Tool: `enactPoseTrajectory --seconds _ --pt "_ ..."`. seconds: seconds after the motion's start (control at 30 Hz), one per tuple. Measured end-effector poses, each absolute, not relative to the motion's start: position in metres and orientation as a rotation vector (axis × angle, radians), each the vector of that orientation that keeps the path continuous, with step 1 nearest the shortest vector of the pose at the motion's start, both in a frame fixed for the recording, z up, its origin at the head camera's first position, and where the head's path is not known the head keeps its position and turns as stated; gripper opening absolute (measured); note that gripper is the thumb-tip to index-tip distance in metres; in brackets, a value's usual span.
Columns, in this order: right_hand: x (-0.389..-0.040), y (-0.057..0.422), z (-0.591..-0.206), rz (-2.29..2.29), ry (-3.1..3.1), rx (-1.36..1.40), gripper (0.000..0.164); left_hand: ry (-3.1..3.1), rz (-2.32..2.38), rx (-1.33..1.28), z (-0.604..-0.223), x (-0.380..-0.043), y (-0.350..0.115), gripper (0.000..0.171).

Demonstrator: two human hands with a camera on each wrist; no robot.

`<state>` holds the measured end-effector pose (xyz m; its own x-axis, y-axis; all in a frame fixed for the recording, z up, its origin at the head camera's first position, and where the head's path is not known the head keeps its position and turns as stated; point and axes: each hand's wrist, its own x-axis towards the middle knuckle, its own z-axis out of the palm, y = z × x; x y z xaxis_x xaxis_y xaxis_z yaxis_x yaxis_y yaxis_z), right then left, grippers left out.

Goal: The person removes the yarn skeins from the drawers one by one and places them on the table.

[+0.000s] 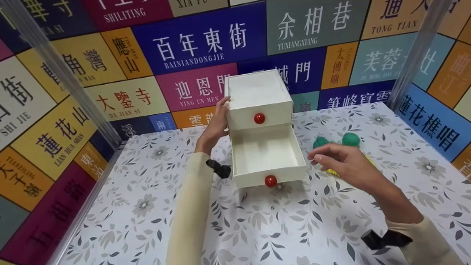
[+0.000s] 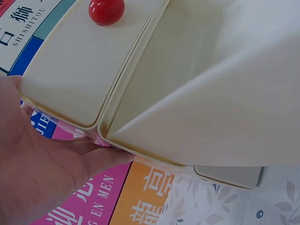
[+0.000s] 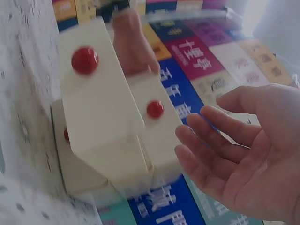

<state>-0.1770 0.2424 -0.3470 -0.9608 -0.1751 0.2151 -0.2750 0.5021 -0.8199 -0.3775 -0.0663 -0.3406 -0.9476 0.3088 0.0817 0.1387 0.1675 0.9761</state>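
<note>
- White drawer box (image 1: 259, 88): centre of the head frame, middle drawer (image 1: 268, 151) pulled out.
- Left hand (image 1: 215, 127): grip spread against the box's left side.
- Right hand (image 1: 347, 165): grip loose, holding nothing, right of centre.

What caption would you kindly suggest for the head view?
Left grip on the cabinet, one drawer open, right grip empty beside it.

The box (image 1: 257, 88) looks like smooth plastic with a soft sheen, its lower drawer (image 1: 254, 179) the same, and the red knobs (image 1: 259, 118) are glossy. My sleeves (image 1: 189, 206) are matt cloth. The table (image 1: 128, 232) looks smooth and printed, as does the wall (image 1: 198, 11). The posts (image 1: 415, 55) look like shiny clear plastic, the green balls (image 1: 350, 139) rough.
</note>
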Motion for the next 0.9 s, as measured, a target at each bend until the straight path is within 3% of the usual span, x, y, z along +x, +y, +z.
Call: enactPoseTrajectory --seconds 0.4,0.9 --pt "-0.175 0.199 -0.371 1.932 -2.611 0.473 0.034 2.289 1.888 0.445 -0.34 -0.378 -0.067 0.048" --pt "-0.182 0.172 -0.403 2.031 -2.765 0.185 0.047 2.273 1.9 0.456 -0.34 -0.379 -0.068 0.047"
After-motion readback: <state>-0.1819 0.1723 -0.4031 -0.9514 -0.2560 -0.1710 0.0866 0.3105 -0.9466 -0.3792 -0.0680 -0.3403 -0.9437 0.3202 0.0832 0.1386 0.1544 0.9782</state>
